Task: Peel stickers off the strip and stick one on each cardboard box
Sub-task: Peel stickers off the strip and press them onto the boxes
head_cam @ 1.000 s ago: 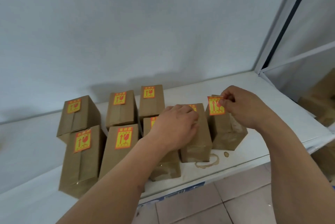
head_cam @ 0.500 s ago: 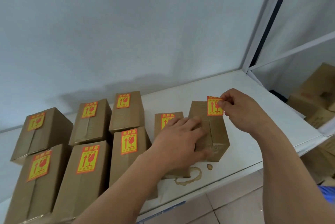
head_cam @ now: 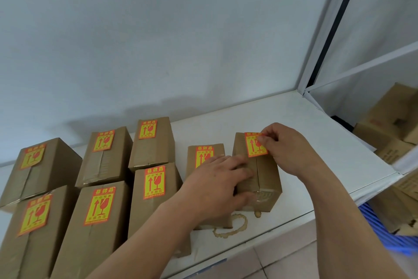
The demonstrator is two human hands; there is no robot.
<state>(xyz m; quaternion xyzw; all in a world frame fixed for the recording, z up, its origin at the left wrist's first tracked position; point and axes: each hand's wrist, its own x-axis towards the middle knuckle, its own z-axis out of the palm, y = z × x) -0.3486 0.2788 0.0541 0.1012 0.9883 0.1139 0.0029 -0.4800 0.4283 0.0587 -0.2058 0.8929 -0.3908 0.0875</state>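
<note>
Several brown cardboard boxes stand on a white shelf (head_cam: pixel 316 143), most with a yellow-and-red sticker on top. The rightmost box (head_cam: pixel 267 179) sits apart from the rest. My left hand (head_cam: pixel 217 186) lies flat on its top and near edge, holding it steady. My right hand (head_cam: pixel 285 145) pinches the upper right corner of a sticker (head_cam: pixel 254 146) that lies on the far part of this box's top. Whether the sticker is fully pressed down I cannot tell. The box just to the left (head_cam: pixel 203 152) carries its own sticker, partly hidden by my left hand. No sticker strip is in view.
A yellowish ring stain (head_cam: pixel 233 226) marks the shelf in front of the rightmost box. A white shelf post (head_cam: pixel 321 30) rises at the right. More cardboard boxes (head_cam: pixel 393 120) and a blue crate (head_cam: pixel 393 233) sit on the neighbouring shelves. A grey wall stands behind.
The view has shifted, so the boxes sit further left. My right hand has lowered the sticker onto the rightmost box's top. My left hand slid from the neighbouring box onto this one.
</note>
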